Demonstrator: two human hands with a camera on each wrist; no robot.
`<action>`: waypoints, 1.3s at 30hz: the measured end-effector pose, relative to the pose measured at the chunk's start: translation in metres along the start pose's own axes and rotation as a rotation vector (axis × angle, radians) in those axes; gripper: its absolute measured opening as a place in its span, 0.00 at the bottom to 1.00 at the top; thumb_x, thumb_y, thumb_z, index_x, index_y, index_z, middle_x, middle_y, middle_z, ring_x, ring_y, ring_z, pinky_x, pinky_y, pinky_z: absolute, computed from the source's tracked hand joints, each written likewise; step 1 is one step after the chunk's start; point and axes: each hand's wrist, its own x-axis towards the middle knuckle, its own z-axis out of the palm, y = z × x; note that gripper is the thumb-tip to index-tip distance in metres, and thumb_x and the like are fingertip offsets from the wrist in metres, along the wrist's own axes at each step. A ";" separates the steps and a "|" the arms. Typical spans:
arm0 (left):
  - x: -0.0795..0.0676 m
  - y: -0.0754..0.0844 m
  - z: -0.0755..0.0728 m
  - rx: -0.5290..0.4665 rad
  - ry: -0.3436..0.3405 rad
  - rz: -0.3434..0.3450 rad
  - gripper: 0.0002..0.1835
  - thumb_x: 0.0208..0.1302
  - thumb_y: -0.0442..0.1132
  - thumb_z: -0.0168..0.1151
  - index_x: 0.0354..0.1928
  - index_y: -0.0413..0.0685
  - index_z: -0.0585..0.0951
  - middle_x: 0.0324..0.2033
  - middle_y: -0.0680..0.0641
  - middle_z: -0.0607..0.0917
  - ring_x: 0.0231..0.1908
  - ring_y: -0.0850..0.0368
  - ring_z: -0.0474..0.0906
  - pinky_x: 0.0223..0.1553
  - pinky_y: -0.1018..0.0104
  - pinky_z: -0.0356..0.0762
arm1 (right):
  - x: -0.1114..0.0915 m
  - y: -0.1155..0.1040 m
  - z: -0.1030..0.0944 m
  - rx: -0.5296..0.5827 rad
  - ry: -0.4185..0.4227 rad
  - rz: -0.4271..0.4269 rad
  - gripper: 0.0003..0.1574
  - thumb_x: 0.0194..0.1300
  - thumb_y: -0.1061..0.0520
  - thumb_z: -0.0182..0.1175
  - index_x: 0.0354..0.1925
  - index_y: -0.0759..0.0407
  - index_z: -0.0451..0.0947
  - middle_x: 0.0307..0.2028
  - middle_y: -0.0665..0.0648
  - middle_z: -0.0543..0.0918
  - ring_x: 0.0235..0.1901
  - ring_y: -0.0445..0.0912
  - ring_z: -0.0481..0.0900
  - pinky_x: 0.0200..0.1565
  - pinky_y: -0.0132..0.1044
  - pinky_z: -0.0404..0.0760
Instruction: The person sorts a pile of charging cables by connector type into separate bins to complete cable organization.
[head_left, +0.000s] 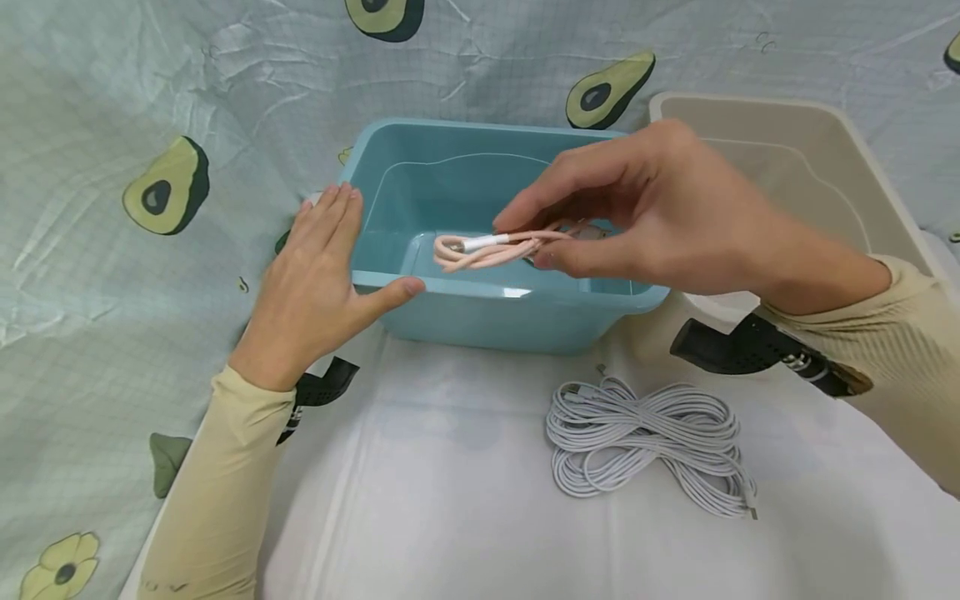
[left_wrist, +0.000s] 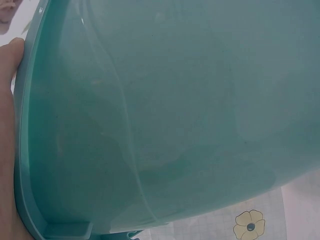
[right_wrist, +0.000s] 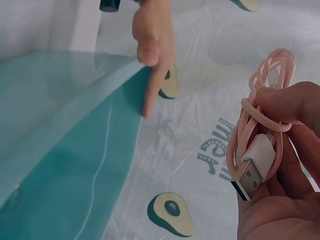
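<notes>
Between thumb and fingers, my right hand (head_left: 667, 208) pinches a coiled pink USB cable (head_left: 487, 250) above the blue bin (head_left: 480, 287). In the right wrist view the cable (right_wrist: 265, 115) is looped round itself, its white USB plug (right_wrist: 255, 165) pointing down. My left hand (head_left: 311, 271) rests on the bin's left end, fingers straight along the outside and thumb over the front rim. The left wrist view shows the bin's outer wall (left_wrist: 200, 100) with part of that hand (left_wrist: 7, 140) at the edge.
A bundled white cable (head_left: 645, 442) lies on the white cloth (head_left: 450, 500) in front of the bins. To the right stands a beige bin (head_left: 802, 158), partly behind my right arm. An avocado-print sheet (head_left: 262, 100) hangs behind and at left.
</notes>
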 end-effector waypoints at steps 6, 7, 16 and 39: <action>0.000 -0.001 -0.001 0.005 -0.011 -0.006 0.59 0.54 0.74 0.59 0.75 0.41 0.54 0.75 0.40 0.58 0.78 0.46 0.49 0.80 0.56 0.42 | 0.021 -0.098 0.008 -0.168 0.112 0.057 0.19 0.60 0.56 0.67 0.51 0.44 0.84 0.47 0.50 0.87 0.39 0.47 0.86 0.46 0.38 0.87; 0.000 -0.001 -0.001 0.006 -0.011 -0.005 0.59 0.53 0.74 0.59 0.75 0.41 0.54 0.75 0.40 0.58 0.78 0.46 0.49 0.80 0.56 0.42 | 0.023 -0.106 0.009 -0.199 0.136 0.080 0.18 0.61 0.56 0.67 0.50 0.44 0.84 0.46 0.49 0.87 0.37 0.46 0.86 0.45 0.35 0.87; 0.000 -0.001 0.000 0.004 0.006 0.012 0.59 0.53 0.73 0.61 0.75 0.41 0.55 0.75 0.39 0.59 0.78 0.46 0.50 0.80 0.55 0.43 | 0.035 -0.109 0.004 -0.252 0.255 0.263 0.17 0.59 0.61 0.68 0.48 0.48 0.86 0.42 0.53 0.88 0.36 0.44 0.86 0.44 0.24 0.84; -0.003 -0.001 0.000 -0.003 0.010 0.005 0.58 0.53 0.71 0.62 0.75 0.40 0.56 0.74 0.38 0.60 0.78 0.46 0.50 0.80 0.54 0.43 | 0.053 -0.066 -0.009 -0.154 0.262 0.447 0.17 0.61 0.53 0.68 0.50 0.44 0.84 0.46 0.50 0.86 0.43 0.44 0.84 0.46 0.22 0.82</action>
